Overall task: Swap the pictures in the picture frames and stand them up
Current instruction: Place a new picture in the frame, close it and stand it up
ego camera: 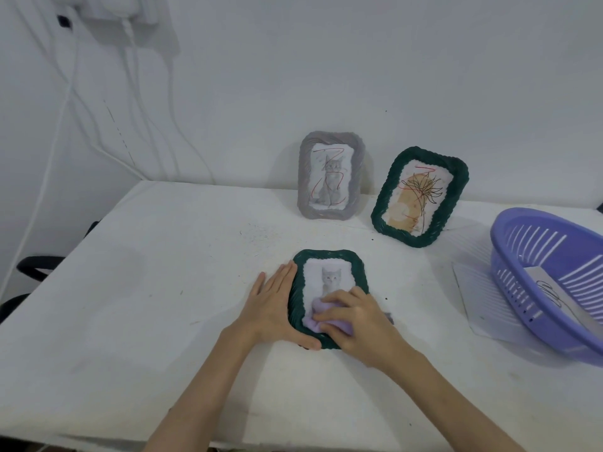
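Low in the centre, the flat green frame (329, 298) lies braced by the left hand (277, 308), fingers straight against its edge. The right hand (355, 321) presses a lilac cloth (318, 313) on the glass; wiping should probably stay light, the frame held steady.

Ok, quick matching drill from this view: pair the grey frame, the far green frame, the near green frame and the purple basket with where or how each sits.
1 grey frame
2 far green frame
3 near green frame
4 purple basket

A lying flat under both hands
B right table edge
C upright, cat picture
D leaning, plant drawing

Pairs: 1-C, 2-D, 3-A, 4-B
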### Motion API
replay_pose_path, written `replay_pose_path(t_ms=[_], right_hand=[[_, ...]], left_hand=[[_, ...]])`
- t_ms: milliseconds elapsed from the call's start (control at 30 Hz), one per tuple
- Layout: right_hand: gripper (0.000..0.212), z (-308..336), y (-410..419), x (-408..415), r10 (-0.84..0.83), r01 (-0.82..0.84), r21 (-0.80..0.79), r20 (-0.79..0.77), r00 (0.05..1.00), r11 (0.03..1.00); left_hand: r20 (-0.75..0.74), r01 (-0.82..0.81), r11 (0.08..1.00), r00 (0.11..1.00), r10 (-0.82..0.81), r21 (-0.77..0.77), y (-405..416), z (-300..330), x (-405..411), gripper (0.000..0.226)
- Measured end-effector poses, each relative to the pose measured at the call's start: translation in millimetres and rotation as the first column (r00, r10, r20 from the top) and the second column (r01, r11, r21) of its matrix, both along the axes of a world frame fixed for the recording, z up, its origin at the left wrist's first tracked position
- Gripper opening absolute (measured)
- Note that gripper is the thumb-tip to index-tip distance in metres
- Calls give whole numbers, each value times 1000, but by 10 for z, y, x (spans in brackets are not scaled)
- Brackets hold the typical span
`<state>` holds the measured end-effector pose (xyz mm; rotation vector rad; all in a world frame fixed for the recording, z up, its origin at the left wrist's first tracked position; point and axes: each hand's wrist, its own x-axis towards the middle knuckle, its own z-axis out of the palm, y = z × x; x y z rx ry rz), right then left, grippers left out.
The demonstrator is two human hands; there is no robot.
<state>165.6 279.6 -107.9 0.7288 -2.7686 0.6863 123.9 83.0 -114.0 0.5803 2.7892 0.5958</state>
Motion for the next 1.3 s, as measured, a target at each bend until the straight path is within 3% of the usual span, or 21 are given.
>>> replay_pose_path(t_ms=[233,367,467,533,600,667,733,800,900,1000,1067,1133,1200,1300], right_hand=[[16,0,246,-315,-292,291,-26,-29,956,956],[18,-3,185,-594,-298,299,-25,45,954,954],[30,124,252,-461,-360,383,-112,184,915,917],[34,174,394,-377,-377,414,-43,337,863,909],[40,246,534,-334,-268,391,-128,538,799,911],[44,328,614,-331,-153,374,-302,562,813,877],[47,397,611,-310,-22,323,-489,525,851,811],[48,446,515,-262,112,324,-657,531,840,681],[54,385,396,-258,175,334,-714,536,826,615],[59,370,373,-283,208,333,-734,538,817,592],[58,349,402,-296,162,345,-690,556,815,636],[56,298,437,-337,-5,367,-556,546,838,746],[54,236,453,-382,-184,397,-388,483,856,832],[55,135,417,-383,-261,412,-279,449,855,868]], left_hand=[[37,18,1000,999,-18,4,3,31,2,148],[37,19,1000,999,-19,2,4,36,6,146],[45,20,1000,999,-19,-5,-10,24,2,155],[71,34,999,997,-33,-9,-21,23,-22,157],[112,45,999,993,-44,-7,-20,57,-51,152],[133,-10,995,991,-3,96,24,104,-74,130],[161,-136,907,984,77,398,143,213,-29,83],[279,-227,704,959,42,673,319,348,55,54],[393,-305,491,916,-84,816,604,408,126,50],[361,-341,403,932,29,849,658,343,88,57],[306,-310,399,949,77,863,532,314,75,57],[255,-277,401,961,109,873,290,300,46,58],[183,-253,469,965,189,846,-68,287,17,57],[59,-335,674,916,397,658,-631,154,-46,55]])
